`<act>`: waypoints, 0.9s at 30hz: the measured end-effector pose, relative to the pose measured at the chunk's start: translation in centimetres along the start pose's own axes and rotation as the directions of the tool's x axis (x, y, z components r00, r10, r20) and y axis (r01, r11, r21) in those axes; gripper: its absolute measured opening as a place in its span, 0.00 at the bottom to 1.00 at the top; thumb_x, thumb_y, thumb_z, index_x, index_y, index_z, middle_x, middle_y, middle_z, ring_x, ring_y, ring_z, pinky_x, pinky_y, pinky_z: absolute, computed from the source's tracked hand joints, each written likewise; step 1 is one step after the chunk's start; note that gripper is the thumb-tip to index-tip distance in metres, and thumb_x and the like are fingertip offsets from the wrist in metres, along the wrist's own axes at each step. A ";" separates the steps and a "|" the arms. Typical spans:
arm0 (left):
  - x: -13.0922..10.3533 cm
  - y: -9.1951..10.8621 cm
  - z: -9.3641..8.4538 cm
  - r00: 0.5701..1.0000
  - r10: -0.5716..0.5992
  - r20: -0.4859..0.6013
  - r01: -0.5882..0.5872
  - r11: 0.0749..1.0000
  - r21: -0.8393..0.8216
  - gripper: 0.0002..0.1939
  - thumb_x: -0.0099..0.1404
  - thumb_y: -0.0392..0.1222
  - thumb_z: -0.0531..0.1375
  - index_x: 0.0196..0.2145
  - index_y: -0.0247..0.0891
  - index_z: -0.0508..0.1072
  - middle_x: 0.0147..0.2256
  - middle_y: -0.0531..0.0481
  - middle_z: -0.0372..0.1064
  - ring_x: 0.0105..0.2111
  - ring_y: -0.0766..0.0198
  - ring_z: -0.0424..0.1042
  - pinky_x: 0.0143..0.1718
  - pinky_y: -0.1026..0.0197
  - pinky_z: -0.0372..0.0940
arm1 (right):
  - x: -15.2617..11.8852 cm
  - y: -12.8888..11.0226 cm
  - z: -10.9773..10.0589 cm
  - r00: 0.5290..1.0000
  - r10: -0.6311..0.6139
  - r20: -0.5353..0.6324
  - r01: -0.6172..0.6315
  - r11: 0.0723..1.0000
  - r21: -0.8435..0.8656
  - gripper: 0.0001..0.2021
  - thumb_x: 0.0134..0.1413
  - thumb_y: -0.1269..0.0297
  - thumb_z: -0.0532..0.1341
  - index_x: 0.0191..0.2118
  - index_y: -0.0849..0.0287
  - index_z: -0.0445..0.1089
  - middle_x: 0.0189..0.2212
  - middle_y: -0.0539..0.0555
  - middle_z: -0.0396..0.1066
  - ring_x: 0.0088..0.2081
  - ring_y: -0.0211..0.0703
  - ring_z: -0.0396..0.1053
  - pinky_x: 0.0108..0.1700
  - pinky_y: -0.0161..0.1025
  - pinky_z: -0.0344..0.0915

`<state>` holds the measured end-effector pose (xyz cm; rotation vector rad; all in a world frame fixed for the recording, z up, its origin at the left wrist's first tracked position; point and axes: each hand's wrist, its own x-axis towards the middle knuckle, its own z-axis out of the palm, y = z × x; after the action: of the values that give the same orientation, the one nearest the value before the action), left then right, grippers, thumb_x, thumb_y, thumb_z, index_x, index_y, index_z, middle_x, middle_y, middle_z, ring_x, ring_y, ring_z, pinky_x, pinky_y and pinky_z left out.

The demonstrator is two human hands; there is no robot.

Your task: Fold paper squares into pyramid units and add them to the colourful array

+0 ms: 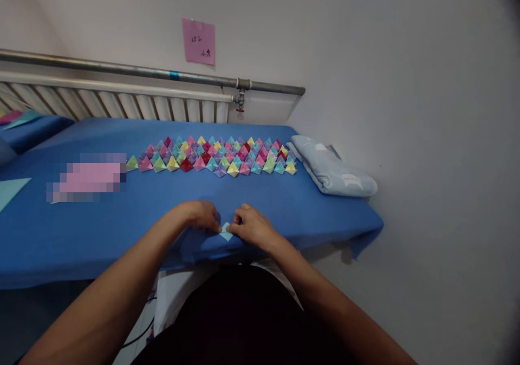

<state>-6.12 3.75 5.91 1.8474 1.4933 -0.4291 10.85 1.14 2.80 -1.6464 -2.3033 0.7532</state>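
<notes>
A small piece of light blue origami paper point(226, 232), folded into a diamond shape, lies near the front edge of the blue-covered table point(134, 229). My left hand point(205, 216) is closed, with its fingertips at the paper's left corner. On the opposite corner, the thumb and fingers of my right hand point(249, 224) are pinched together. Beyond both hands stand rows of folded paper pieces point(219, 169) in many colours, each with a raised point.
A folded pale blue cloth point(335, 170) lies at the table's right end. To the left are a pink, pixelated patch point(91, 178) and a light green sheet point(12, 190). Behind run a radiator point(154, 106) and a metal pipe point(134, 72); a pink note point(199, 41) hangs above.
</notes>
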 end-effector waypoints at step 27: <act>0.9 0.1 -0.5 0.990 -0.055 0.129 0.064 0.996 -0.068 0.10 0.48 0.43 0.62 0.17 0.37 0.67 0.16 0.56 0.61 0.18 0.67 0.59 0.22 0.63 0.58 | -0.1 0.1 -0.1 1.000 0.008 0.023 -0.007 1.000 -0.017 0.10 0.50 0.60 0.66 0.27 0.58 0.68 0.31 0.46 0.62 0.30 0.33 0.60 0.29 0.33 0.48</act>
<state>-5.88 4.72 5.76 1.6910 1.4614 -0.5051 11.02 1.14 2.79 -1.6628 -2.3265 0.7605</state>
